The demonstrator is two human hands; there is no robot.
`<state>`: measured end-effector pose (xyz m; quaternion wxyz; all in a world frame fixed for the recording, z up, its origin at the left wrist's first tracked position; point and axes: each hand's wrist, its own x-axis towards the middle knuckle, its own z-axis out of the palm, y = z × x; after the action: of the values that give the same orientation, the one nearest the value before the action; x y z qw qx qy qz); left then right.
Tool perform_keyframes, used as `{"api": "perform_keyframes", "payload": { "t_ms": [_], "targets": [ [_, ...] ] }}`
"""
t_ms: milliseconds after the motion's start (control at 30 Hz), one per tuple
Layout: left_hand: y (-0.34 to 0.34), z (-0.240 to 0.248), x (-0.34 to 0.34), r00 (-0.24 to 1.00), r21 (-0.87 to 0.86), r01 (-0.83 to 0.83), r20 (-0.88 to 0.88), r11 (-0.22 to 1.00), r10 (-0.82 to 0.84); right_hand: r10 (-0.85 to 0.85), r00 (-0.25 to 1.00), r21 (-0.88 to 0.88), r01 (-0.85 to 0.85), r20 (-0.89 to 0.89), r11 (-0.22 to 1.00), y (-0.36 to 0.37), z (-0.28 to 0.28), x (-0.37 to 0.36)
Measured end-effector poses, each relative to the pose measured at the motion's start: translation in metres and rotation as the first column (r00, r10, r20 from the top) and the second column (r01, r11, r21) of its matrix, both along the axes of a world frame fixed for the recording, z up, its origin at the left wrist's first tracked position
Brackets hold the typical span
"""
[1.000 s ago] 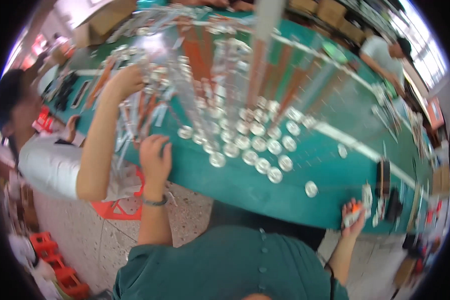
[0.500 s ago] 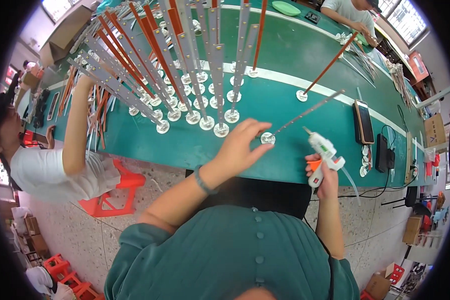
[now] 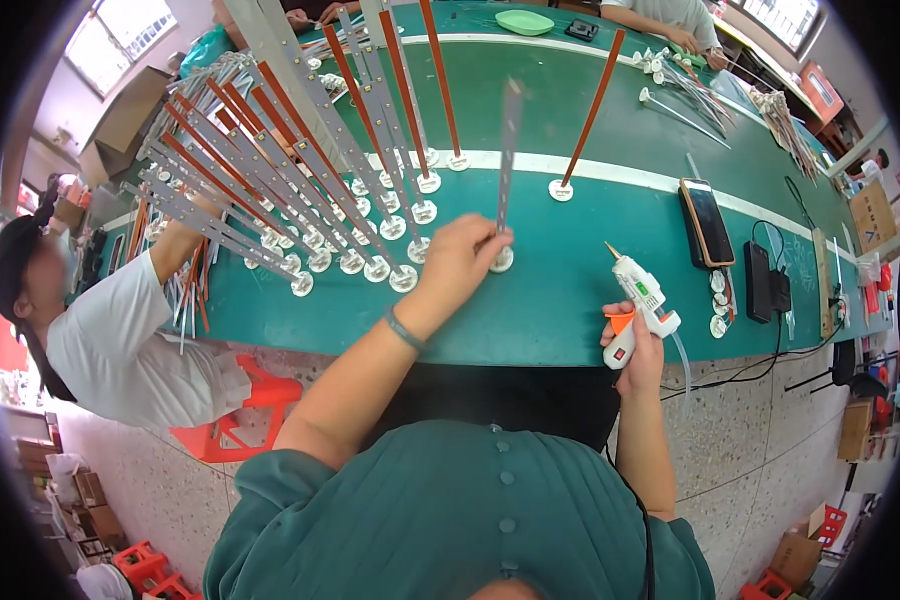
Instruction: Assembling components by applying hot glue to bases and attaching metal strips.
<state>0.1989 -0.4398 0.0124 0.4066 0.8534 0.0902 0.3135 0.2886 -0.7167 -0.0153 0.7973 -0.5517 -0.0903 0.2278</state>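
Note:
My left hand (image 3: 458, 262) pinches a grey LED strip (image 3: 508, 165) low down, just above its round white base (image 3: 502, 261). The strip stands nearly upright, its top smeared by motion. My right hand (image 3: 638, 355) is wrapped round a white glue gun (image 3: 642, 287) with an orange trigger; its nozzle points up and left, away from the strip. Left of my left hand, several LED strips (image 3: 320, 170) stand on round white bases, some showing brown-orange backs. One brown-orange strip (image 3: 592, 115) stands alone, right of the held one.
A phone (image 3: 708, 222) and a black adapter (image 3: 763, 283) with cables lie at the right of the green table (image 3: 570, 325). A person in white (image 3: 135, 340) reaches in from the left; another (image 3: 660, 20) works at the far right. A green dish (image 3: 525, 22) lies far back.
My left hand has closed on the strip beside it, which has swung from leaning right to nearly upright and shifted left. The glue gun stays in my right hand. The view has shifted slightly.

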Motion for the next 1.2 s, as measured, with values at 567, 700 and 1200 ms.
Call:
{"api": "perform_keyframes", "payload": {
  "t_ms": [567, 700, 1200],
  "targets": [
    [0.042, -0.012, 0.099, 0.970, -0.044, -0.235, 0.055, 0.971, 0.238, 0.008, 0.999, 0.105, -0.012, 0.033, 0.994, -0.007, -0.012, 0.001],
    [0.001, -0.009, 0.097, 0.960, -0.048, -0.229, 0.158, 0.972, 0.233, 0.017, 0.999, 0.107, -0.022, 0.038, 0.994, -0.007, -0.011, 0.002],
    [-0.016, 0.012, 0.065, 0.957, 0.095, 0.290, -0.048, 0.952, -0.287, -0.011, 1.000, 0.172, 0.006, 0.028, 0.985, -0.010, -0.015, 0.003]
  ]
}}
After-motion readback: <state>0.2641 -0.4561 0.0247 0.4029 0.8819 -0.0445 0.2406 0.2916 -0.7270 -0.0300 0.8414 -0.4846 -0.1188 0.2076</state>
